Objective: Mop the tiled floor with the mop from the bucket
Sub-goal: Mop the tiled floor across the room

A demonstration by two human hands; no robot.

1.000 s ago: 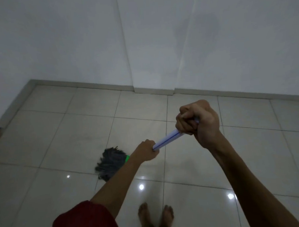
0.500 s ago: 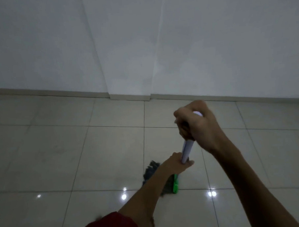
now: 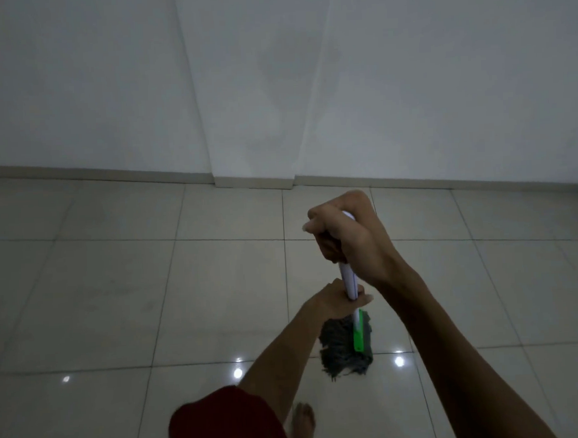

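The right hand (image 3: 345,239) is closed around the top of the white mop handle (image 3: 349,280). The left hand (image 3: 339,301) grips the same handle lower down. Just below the left hand, the grey mop head (image 3: 340,352) with its green clamp (image 3: 360,331) lies on the tiled floor (image 3: 118,292), in front of a bare foot (image 3: 303,423).

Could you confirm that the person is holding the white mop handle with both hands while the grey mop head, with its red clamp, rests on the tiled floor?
Not quite: the clamp is green, not red, as the head view shows. The rest stands: the right hand and the left hand both grip the white mop handle, and the grey mop head rests on the tiled floor.
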